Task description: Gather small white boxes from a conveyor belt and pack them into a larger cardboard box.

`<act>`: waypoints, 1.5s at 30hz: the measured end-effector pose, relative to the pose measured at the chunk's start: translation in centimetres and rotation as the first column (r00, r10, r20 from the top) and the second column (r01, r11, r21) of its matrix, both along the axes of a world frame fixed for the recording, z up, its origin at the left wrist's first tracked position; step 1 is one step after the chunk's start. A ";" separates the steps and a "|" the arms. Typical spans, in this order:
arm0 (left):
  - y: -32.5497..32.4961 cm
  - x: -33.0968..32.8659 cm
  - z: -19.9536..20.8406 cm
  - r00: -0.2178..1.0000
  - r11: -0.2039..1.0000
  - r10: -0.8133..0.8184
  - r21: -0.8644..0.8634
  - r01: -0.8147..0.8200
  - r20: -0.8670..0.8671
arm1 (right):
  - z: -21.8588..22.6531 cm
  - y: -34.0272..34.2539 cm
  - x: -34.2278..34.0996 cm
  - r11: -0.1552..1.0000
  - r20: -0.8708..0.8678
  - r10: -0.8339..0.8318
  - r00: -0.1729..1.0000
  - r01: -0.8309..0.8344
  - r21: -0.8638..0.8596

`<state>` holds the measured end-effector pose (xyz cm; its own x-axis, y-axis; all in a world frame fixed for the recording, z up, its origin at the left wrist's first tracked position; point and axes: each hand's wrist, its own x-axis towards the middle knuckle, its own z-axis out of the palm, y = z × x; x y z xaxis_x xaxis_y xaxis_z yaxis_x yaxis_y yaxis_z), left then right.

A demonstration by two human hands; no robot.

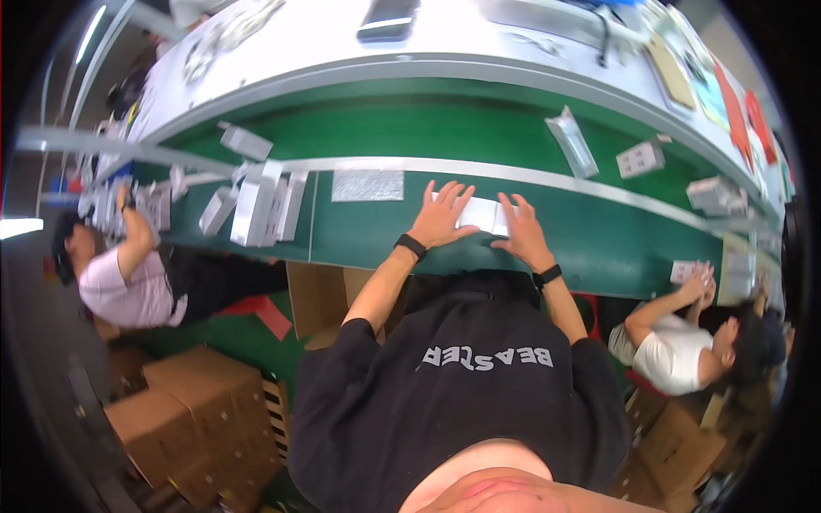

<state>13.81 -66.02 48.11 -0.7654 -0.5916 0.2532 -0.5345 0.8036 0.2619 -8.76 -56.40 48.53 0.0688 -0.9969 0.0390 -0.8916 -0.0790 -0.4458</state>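
A flat white piece, a folded leaflet or a thin box by its look, lies on the dark green worktop in front of me. Over its left end my left hand rests with fingers spread. My right hand touches the right end, its fingers stretched and apart. The fingers cover both ends of the piece, so I cannot tell its exact kind. To the left of my left hand lies a silvery bubble-wrap sheet.
White boxes stand at the left; another box and a clear-wrapped item lie on the green strip beyond a white rail. A raised shelf runs across the back. Co-workers sit on both sides; cartons are stacked behind left.
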 end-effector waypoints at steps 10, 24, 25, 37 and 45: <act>2.6 2.4 -4.8 0.726 0.810 0.518 0.531 -0.248 -0.452 | -6.3 4.8 -3.1 0.958 0.391 -0.273 0.879 0.214 0.189; 2.7 4.1 -3.7 0.612 0.328 0.661 0.901 0.284 -0.433 | -3.2 6.4 -2.9 0.837 0.695 -0.539 0.476 0.213 0.503; 3.0 3.8 -3.3 0.590 0.315 0.689 0.907 0.281 -0.422 | -1.5 5.7 -2.0 0.859 0.822 -0.507 0.260 0.235 0.456; 4.0 2.4 -2.4 0.570 0.334 0.726 0.922 0.195 -0.383 | -3.4 3.9 -0.5 0.883 0.684 -0.463 0.564 0.364 0.298; 4.8 6.2 -10.4 0.383 0.169 0.909 0.985 0.021 -0.164 | -11.4 8.5 -6.7 0.636 0.545 -0.771 0.330 0.444 0.631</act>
<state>20.02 -61.21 37.73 -0.0714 -0.8923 -0.4458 0.0536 -0.4497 0.8916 -15.49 -47.90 37.09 -0.4525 -0.6862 -0.5696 0.0417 0.6217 -0.7821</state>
